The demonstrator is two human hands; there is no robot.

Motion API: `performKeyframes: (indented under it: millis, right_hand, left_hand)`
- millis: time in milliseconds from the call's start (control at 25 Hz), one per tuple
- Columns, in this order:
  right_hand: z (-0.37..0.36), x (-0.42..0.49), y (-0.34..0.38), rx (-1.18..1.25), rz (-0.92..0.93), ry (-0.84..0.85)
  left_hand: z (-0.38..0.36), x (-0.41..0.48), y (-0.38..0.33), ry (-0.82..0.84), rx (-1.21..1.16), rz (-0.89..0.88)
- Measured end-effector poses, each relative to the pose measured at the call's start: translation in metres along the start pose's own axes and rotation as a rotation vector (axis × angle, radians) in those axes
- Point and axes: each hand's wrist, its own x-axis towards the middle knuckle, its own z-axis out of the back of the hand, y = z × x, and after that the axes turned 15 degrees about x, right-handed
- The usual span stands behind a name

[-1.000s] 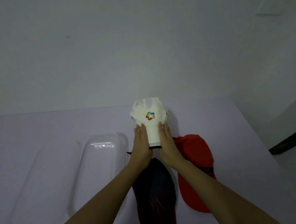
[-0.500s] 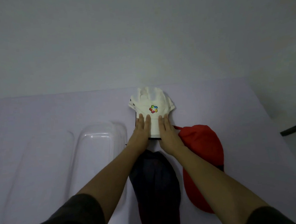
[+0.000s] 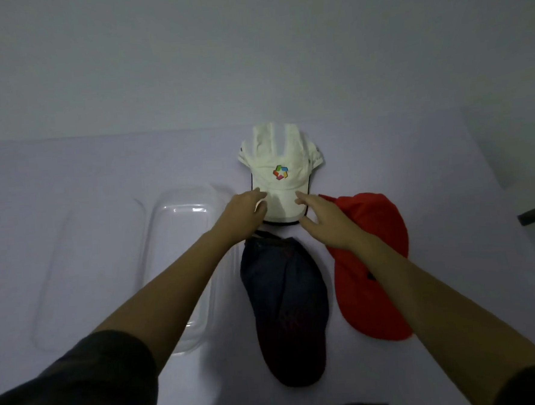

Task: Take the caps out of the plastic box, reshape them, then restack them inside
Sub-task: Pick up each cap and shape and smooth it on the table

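Item one, white cap (image 3: 279,178): lies flat on the counter (image 3: 86,176) at the far end of the group, logo up, brim toward the person, crown panels fanned away, apparently laid out so that the brim can be pressed back into shape. Left hand (image 3: 244,208): rests at the brim's left edge, fingers bent over it; whether they pinch the edge or only press it cannot be told. Right hand (image 3: 324,222): lies at the brim's right side, fingers loosely spread, forefinger on the brim's top and thumb by its near corner, gripping nothing. One hand on each side suggests an even smoothing or curving of the brim. Item two, navy cap (image 3: 285,307): just nearer than the white one, lengthwise between the forearms, crown slack, untouched. Item three, red cap (image 3: 373,258): beside the navy cap on the right, partly under the right forearm, also slack. Both seem parked close by to await reshaping. Item four, box (image 3: 147,256): clear plastic, open, left of the caps and partly under the left arm, with no cap inside, kept within reach for restacking. Item five, lid (image 3: 73,276): clear, flat on the counter left of the box, out of the way. Status, as judged: removal done, reshaping in hand on the white cap, restacking not yet begun.
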Motion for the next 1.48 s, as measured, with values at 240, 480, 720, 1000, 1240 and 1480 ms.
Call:
performKeyframes:
  millis: [240, 480, 720, 1000, 1240, 1480]
  right_hand:
    - [-0.010, -0.081, -0.008, 0.101, -0.204, 0.317]
    - [-0.035, -0.100, -0.024, 0.022, -0.189, 0.197]
    - [-0.034, -0.120, -0.013, 0.064, -0.119, 0.168]
    - [-0.032, -0.132, -0.029, 0.437, -0.184, 0.218]
    - [-0.035, -0.135, -0.020, 0.504, -0.145, 0.110]
    - [-0.042, -0.130, -0.027, 0.646, -0.107, -0.045]
  left_hand:
    - [0.006, -0.063, -0.011, 0.486, -0.095, 0.006]
    - [-0.012, -0.072, -0.022, 0.672, -0.394, 0.054]
    - [-0.005, -0.085, -0.024, 0.695, -0.526, 0.018]
    - [-0.009, -0.105, -0.017, 0.637, -0.744, 0.015]
    - [-0.020, -0.118, -0.017, 0.492, -0.838, 0.023]
    - [-0.010, -0.117, -0.022, 0.360, -1.166, 0.076]
